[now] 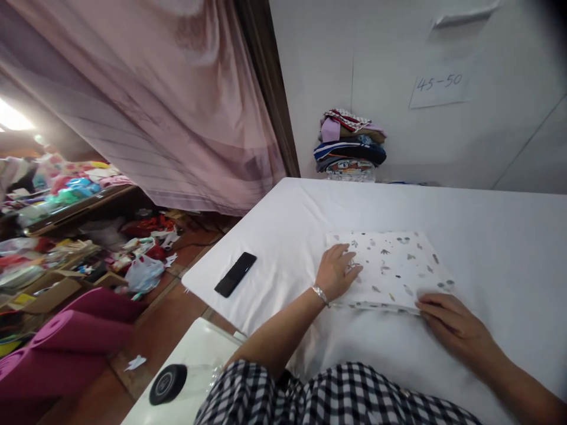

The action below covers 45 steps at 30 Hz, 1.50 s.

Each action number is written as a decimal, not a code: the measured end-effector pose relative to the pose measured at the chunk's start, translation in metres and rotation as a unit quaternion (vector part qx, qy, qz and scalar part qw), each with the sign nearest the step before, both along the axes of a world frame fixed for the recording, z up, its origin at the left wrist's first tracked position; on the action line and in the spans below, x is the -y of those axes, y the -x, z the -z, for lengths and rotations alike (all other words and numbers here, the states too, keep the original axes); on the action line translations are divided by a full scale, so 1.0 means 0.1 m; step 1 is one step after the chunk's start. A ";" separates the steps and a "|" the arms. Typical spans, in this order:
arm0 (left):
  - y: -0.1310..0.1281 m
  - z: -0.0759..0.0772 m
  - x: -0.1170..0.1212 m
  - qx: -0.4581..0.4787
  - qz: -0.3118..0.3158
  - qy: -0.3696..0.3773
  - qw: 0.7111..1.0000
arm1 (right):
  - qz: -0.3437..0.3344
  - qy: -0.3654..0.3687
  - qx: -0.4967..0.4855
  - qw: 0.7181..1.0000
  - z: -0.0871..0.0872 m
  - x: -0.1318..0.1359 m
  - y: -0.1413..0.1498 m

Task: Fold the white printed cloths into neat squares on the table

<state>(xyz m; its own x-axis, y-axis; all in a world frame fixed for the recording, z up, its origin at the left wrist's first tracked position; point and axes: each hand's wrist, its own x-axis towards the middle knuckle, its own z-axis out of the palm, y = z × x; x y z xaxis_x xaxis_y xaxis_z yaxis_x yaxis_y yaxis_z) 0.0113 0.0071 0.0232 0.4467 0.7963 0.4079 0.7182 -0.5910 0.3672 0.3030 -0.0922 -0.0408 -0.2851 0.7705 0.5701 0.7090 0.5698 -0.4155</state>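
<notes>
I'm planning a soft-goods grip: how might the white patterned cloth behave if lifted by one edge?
The white patterned cloth would probably be floppy and might unfold, since its near edge seems to show folded layers. It is likely light for its size, as it lies thin on the table. Rolling seems unlikely, given how flat it lies.

top (349,395): black-and-white gingham | sleeve (248,381): short | left-wrist bracelet (319,293): silvery

On my left: one black phone (235,274), flat on the white table cover (500,248); pink rolled mats (84,332); one plastic bag (144,273); one pink curtain (199,106), hanging. Ahead of me: one stack of folded clothes (349,149); one paper sheet (440,91), marked "45-50", on the wall (376,59).
</notes>
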 end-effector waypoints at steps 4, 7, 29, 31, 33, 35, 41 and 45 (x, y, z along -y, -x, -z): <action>-0.11 0.16 -0.06 -0.125 0.016 0.055 0.990 | -0.007 0.019 -0.013 1.000 -0.02 0.07 -0.02; -0.10 0.24 -0.03 -0.150 0.025 0.072 0.986 | 0.026 0.063 -0.041 0.997 -0.14 0.08 0.03; 0.11 0.05 -0.70 0.067 -0.191 0.214 0.956 | 0.278 0.362 -0.112 0.882 -0.43 -1.09 -0.22; 0.15 0.01 -0.91 0.107 -0.220 0.308 0.920 | 0.290 0.394 -0.148 0.860 -0.45 -1.26 -0.32; 0.16 -0.04 -1.05 0.142 -0.231 0.375 0.887 | 0.282 0.407 -0.162 0.853 -0.46 -1.42 -0.38; 0.16 -0.08 -1.15 0.163 -0.235 0.409 0.866 | 0.278 0.412 -0.162 0.852 -0.46 -1.55 -0.41; 0.13 -0.18 -1.26 0.191 -0.219 0.465 0.836 | 0.265 0.424 -0.191 0.845 -0.49 -1.79 -0.41; 0.13 -0.14 -1.27 0.230 -0.199 0.466 0.831 | 0.225 0.439 -0.285 0.822 -0.47 -1.84 -0.48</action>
<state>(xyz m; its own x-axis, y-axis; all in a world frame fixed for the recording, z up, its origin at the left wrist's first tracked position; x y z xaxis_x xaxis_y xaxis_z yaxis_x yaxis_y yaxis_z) -0.0013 0.1344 0.0369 0.0408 0.9093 -0.4142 0.4460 0.3544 0.8219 0.3511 0.0921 0.0065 0.2613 0.9107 -0.3199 0.3136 -0.3936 -0.8642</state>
